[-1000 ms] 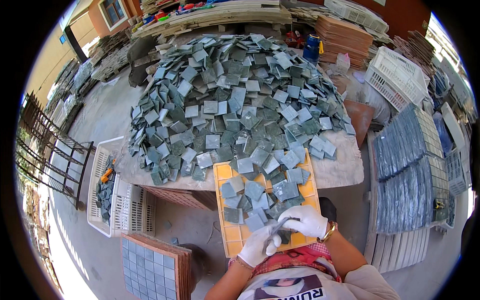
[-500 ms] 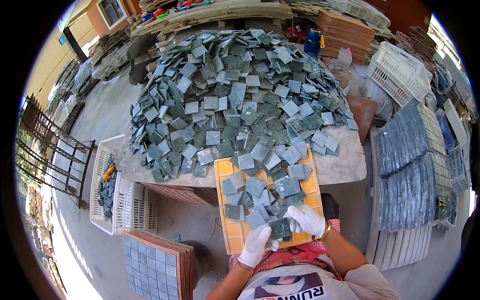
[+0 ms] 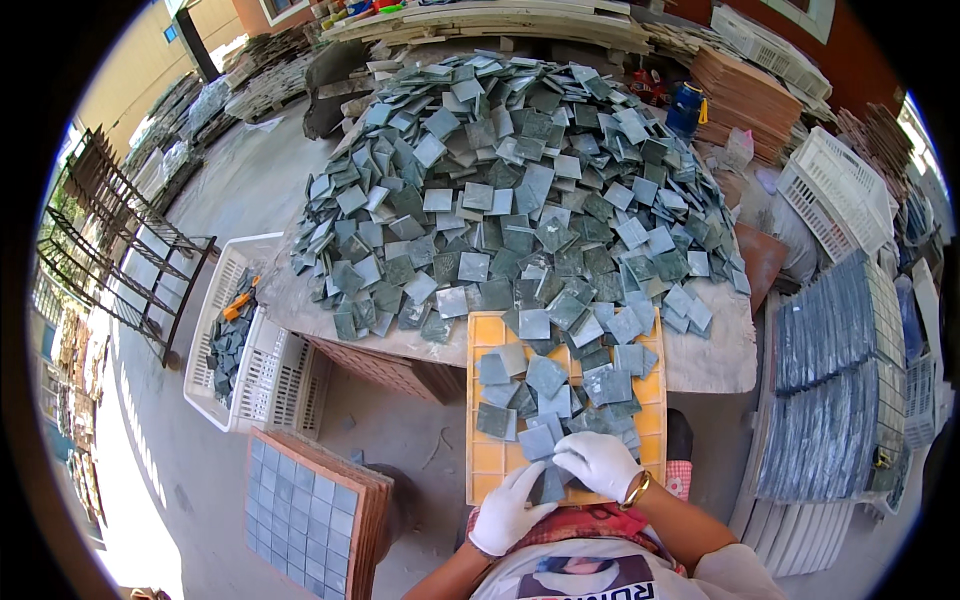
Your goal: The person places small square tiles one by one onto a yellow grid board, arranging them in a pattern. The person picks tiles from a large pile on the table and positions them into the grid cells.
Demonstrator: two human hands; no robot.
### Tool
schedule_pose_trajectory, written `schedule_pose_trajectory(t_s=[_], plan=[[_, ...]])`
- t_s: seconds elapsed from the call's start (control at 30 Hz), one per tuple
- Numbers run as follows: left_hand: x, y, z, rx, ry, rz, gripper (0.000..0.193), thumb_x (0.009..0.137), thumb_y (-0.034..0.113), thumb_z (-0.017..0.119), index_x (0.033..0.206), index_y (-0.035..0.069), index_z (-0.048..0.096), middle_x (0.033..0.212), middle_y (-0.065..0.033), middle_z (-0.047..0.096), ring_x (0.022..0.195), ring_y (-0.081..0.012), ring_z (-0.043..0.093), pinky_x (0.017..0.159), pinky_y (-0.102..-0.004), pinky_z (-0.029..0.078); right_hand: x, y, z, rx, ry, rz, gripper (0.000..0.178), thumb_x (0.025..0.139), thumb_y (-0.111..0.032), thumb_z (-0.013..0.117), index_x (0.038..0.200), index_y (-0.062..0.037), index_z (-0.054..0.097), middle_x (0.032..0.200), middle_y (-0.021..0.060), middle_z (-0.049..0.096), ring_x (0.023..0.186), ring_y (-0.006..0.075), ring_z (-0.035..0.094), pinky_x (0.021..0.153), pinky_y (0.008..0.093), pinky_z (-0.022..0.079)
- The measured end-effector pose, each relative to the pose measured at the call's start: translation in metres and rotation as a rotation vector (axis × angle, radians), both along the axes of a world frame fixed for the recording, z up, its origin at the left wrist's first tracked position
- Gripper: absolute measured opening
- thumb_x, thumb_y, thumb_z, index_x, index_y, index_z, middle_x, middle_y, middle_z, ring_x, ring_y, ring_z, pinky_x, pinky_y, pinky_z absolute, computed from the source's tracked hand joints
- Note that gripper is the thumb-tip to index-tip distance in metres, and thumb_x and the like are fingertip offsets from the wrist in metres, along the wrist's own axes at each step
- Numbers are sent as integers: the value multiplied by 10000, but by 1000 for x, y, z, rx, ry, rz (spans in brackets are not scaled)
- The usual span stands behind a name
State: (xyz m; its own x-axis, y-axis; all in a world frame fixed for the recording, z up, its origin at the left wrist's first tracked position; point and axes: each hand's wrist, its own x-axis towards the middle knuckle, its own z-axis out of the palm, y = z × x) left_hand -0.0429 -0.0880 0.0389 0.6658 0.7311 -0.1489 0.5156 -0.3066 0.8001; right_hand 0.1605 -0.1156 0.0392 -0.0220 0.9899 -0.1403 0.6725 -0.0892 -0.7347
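Observation:
A yellow gridded tray (image 3: pixel 482 455) stands in front of me, its near edge by my lap. Loose square grey-green stone tiles (image 3: pixel 545 376) lie heaped over its middle. At the near edge my left hand (image 3: pixel 507 512), in a white glove, has thumb and fingers around a dark stone tile (image 3: pixel 548 488). My right hand (image 3: pixel 600 464), also white-gloved, is closed just above and to the right, its fingertips pressed together over the nearest tiles. Whatever those fingertips may hold is hidden.
A big tile heap (image 3: pixel 520 200) covers the worktable (image 3: pixel 715 370) beyond the tray. At left are a white crate (image 3: pixel 262 390) and a stack of boards topped with gridded tiles (image 3: pixel 300 505). Stacked tile sheets (image 3: pixel 825 390) stand at right, with reddish boards (image 3: pixel 745 95) farther back.
The view has shifted, so the scene sits farther right. My right hand has turned over, fingers now pointing left above the tiles. The dark tile near my left hand is lower, closer to me.

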Motion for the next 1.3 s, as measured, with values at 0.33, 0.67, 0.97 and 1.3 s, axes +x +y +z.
schedule_pose_trajectory(t_s=[0.33,0.67,0.97,1.3], plan=[[-50,3,-22,251,52,202,600,632,183,825,1159,38,575,1123,-159,595,1047,-355,569,893,-422,473,67,93,-20,405,-758,290,340,826,-410,642,1133,-262,636,1288,46,526,1281,316,392,941,490,396],[-55,13,-45,322,95,142,581,650,212,801,1168,89,569,1067,-110,600,958,-341,581,828,-418,491,39,50,13,270,-553,318,642,695,-424,761,1251,-180,549,1344,126,456,1266,342,407,1015,499,359],[-52,17,-42,304,89,150,576,615,196,807,1136,89,587,1043,-116,602,952,-336,580,828,-422,482,47,77,15,322,-772,118,484,682,-345,776,1114,-188,622,1157,67,528,1226,303,409,1047,513,288],[-51,15,-45,344,73,166,587,607,189,812,1140,92,588,1038,-115,602,946,-339,581,824,-419,483,11,76,3,25,-485,184,350,825,-180,629,1160,-100,566,1128,86,610,1010,285,603,854,414,499]])
